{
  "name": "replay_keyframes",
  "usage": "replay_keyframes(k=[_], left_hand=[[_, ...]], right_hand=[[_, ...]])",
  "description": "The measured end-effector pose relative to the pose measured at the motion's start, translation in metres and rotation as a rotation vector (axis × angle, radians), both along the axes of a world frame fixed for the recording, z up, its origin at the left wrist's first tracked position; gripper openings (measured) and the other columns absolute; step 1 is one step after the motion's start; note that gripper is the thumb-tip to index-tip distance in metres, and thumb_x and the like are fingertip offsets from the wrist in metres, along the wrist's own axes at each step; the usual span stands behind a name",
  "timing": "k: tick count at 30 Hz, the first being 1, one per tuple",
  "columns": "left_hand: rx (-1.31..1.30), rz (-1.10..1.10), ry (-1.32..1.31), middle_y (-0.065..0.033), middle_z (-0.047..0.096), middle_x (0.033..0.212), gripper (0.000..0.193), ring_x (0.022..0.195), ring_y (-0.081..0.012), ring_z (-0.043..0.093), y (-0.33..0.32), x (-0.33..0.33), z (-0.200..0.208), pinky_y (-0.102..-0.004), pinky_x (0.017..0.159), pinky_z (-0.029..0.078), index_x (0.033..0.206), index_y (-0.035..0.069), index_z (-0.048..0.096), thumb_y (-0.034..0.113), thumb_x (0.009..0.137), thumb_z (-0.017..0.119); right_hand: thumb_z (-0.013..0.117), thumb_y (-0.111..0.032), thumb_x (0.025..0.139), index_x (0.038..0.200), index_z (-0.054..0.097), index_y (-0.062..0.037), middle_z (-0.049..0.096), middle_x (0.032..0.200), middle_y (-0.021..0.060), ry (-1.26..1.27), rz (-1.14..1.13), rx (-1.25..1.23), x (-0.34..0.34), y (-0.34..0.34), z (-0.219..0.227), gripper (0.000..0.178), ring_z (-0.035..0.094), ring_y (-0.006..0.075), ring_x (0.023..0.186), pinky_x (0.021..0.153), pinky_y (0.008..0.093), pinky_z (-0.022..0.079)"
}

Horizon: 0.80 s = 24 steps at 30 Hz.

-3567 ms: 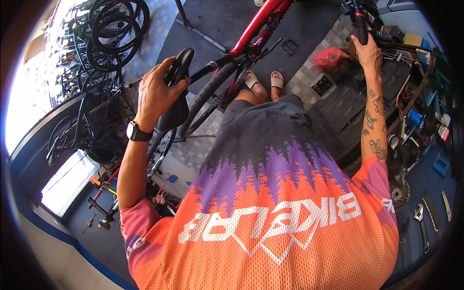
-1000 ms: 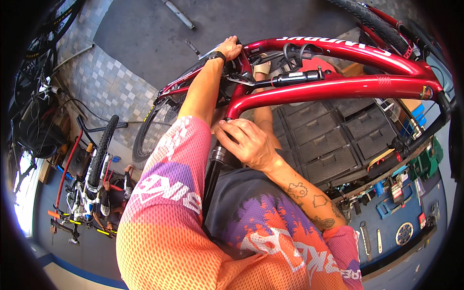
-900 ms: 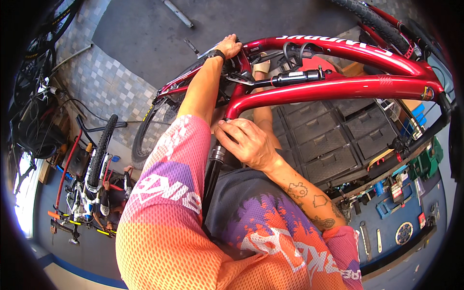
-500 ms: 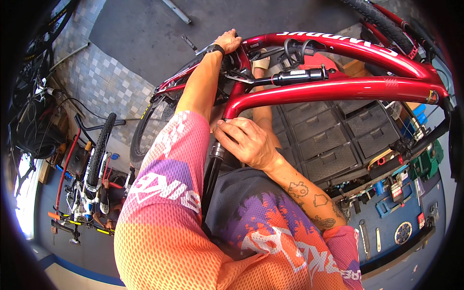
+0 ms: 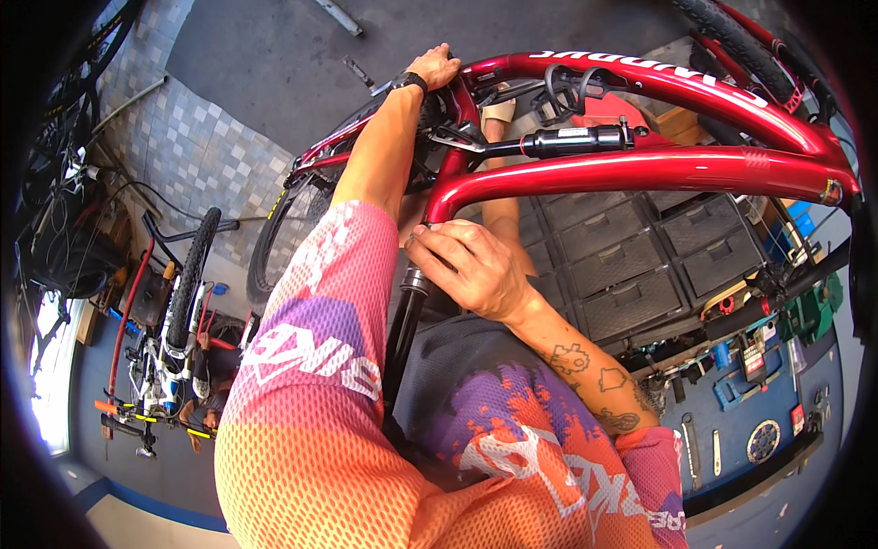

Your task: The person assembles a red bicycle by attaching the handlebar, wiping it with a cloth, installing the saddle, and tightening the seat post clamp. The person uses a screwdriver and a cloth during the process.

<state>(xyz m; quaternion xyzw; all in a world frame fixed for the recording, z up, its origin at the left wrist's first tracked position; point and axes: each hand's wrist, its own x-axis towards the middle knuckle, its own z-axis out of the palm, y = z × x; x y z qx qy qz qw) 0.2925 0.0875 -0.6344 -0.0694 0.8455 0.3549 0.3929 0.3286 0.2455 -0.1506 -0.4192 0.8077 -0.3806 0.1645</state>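
Note:
A glossy red bicycle frame (image 5: 622, 174) lies across the upper part of the view, with a black rear shock (image 5: 576, 140) between its tubes. My left hand (image 5: 433, 67) is at the far end of the frame's short tube, fingers curled over it; the fingertips are partly hidden. Lower down, my right hand (image 5: 465, 265) has its fingers closed round the top of a black seatpost (image 5: 401, 339), right where the post meets the red tube. A dark ringed collar (image 5: 416, 280) sits on the post just below my fingers. My palm hides part of that joint.
Black drawers (image 5: 626, 302) stand beyond my right forearm. A blue tool board (image 5: 741, 457) with wrenches and a brake disc (image 5: 764, 442) is at right. Another bicycle with a knobby tyre (image 5: 187, 284) stands at left, with part of a person (image 5: 215, 407) behind it. A metal bar (image 5: 338, 16) lies on the dark mat (image 5: 265, 64).
Both hands keep their places on the bicycle, with only a slight shift of the view. More of the person behind the left bicycle shows now.

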Motion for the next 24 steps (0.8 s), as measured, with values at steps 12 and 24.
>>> replay_keyframes(k=[12, 24], left_hand=[[0.009, -0.051, 0.013, -0.0296, 0.055, 0.153, 0.069, 0.143, -0.0440, 0.051, -0.014, -0.007, 0.034, -0.0487, 0.119, 0.042, 0.150, 0.000, 0.051, 0.046, 0.098, 0.048], [0.200, -0.083, 0.244, -0.0154, 0.079, 0.105, 0.031, 0.081, -0.0242, 0.074, -0.128, -0.006, 0.407, -0.0385, 0.077, 0.059, 0.127, 0.009, 0.071, 0.013, 0.097, 0.068]], right_hand=[[0.073, -0.010, 0.081, 0.109, 0.074, -0.0063, 0.071, 0.114, 0.0038, -0.020, 0.005, -0.024, 0.002, 0.003, -0.002, 0.028, 0.068, 0.0206, 0.105, 0.090, 0.0335, 0.060], [0.074, -0.011, 0.082, 0.112, 0.075, -0.0072, 0.072, 0.114, 0.0052, 0.043, -0.050, -0.052, 0.004, 0.002, 0.000, 0.031, 0.069, 0.0241, 0.105, 0.093, 0.0379, 0.061]])
